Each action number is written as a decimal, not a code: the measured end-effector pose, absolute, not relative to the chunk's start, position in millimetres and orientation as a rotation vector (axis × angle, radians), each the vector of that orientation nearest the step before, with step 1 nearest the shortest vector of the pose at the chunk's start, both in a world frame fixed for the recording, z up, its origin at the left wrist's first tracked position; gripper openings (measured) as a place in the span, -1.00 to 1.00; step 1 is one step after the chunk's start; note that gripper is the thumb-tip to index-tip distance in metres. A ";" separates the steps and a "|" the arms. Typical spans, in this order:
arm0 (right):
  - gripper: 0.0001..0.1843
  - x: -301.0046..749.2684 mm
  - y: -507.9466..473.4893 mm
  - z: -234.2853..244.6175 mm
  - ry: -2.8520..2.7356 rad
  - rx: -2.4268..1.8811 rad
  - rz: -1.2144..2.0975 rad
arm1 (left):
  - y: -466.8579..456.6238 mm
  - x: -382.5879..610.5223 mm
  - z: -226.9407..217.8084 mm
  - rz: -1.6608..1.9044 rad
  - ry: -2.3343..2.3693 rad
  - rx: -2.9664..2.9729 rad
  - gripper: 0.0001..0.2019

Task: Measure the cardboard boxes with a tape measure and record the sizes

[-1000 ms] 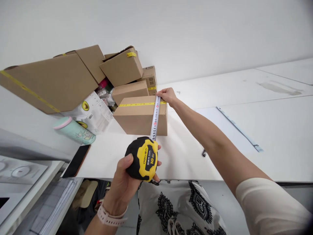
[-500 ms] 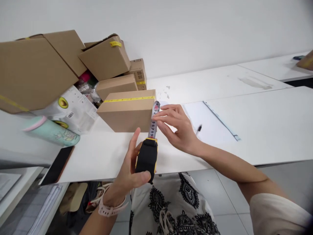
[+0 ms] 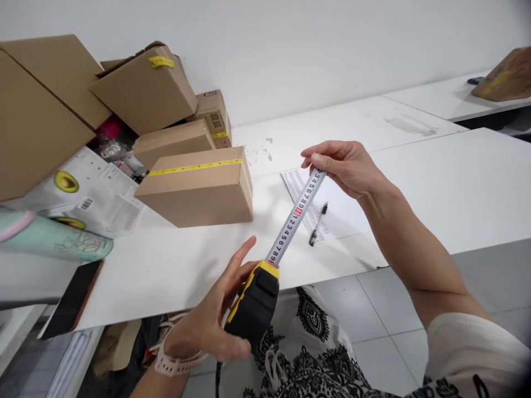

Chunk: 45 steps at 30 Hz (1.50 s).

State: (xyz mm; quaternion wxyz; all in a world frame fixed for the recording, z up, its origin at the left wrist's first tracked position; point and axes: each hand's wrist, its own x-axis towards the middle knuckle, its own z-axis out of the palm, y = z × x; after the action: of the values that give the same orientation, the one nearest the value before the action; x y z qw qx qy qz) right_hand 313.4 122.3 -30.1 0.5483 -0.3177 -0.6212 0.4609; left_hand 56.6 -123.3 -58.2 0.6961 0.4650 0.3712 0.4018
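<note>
My left hand (image 3: 224,315) grips the black and yellow case of a tape measure (image 3: 257,301), with the index finger stretched out beside it. From the case the numbered metal blade runs up and to the right. At its far end my right hand (image 3: 346,166) pinches the blade's tip between thumb and fingers; the tip itself is hidden. To the left of the blade stands a closed cardboard box (image 3: 199,193) with yellow tape along its top, touched by neither hand. Beneath the blade lie a printed sheet (image 3: 296,185) and a black pen (image 3: 318,224).
Several more cardboard boxes (image 3: 145,88) are piled at the back left. A mint-green bottle (image 3: 53,237) lies by avocado-printed packages (image 3: 95,190). A dark phone-like slab (image 3: 72,298) rests at the table's front left edge. Another box (image 3: 506,74) stands far right.
My right hand has moved right and up with the blade's end, drawing out more tape away from the box. My left hand still holds the case, slightly lower. The view has shifted right.
</note>
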 end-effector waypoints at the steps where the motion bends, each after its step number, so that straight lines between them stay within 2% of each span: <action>1: -0.71 313.2 120.0 -30.1 -1.483 -0.783 1.101 | -123.8 56.6 -57.2 0.895 0.827 1.035 0.24; 6: -0.59 296.7 88.3 -29.0 -1.627 -0.758 1.255 | -123.8 58.3 -55.1 0.874 0.852 1.039 0.25; 11: -0.56 272.0 26.7 -41.8 -1.999 -0.483 1.445 | -119.3 59.3 -54.1 0.900 0.888 1.100 0.27; 14: -0.51 273.5 7.2 -60.7 -2.170 -0.442 1.288 | -116.9 51.5 -50.1 0.944 1.057 1.193 0.23; 16: -0.51 285.4 12.8 -76.9 -2.143 -0.709 0.980 | -115.1 41.9 -46.7 0.963 1.272 1.303 0.17; 19: -0.50 311.5 37.1 -101.3 -2.033 -1.373 0.527 | -109.8 26.4 -43.2 0.802 1.723 1.546 0.14; 22: -0.43 329.0 55.1 -119.6 -2.127 -1.817 0.355 | -99.7 17.3 -43.7 0.419 2.064 1.826 0.08; 24: -0.40 330.6 58.5 -127.8 -2.246 -1.879 0.364 | -91.4 16.2 -46.1 0.170 2.118 1.953 0.02; 29: -0.61 323.2 59.0 -140.0 -2.401 -1.730 0.524 | -72.0 22.4 -57.4 -0.153 2.091 1.998 -0.04; 32: -0.63 328.5 62.3 -144.9 -2.345 -1.640 0.609 | -62.8 26.5 -65.6 -0.216 2.057 2.014 -0.05; 38: -0.66 353.3 61.3 -146.0 -1.722 -1.199 1.174 | -44.1 33.4 -79.5 -0.371 1.931 2.069 -0.14; 45: -0.75 371.9 51.1 -124.4 -1.352 -0.872 1.098 | -32.8 43.5 -90.8 -0.336 2.115 2.200 -0.25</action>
State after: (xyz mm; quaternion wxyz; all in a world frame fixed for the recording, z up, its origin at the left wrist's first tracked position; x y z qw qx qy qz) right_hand 371.9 51.1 -124.4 0.5622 -0.3703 -0.5741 0.4661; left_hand 43.5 -32.8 -90.8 0.0356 0.7162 0.6884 -0.1094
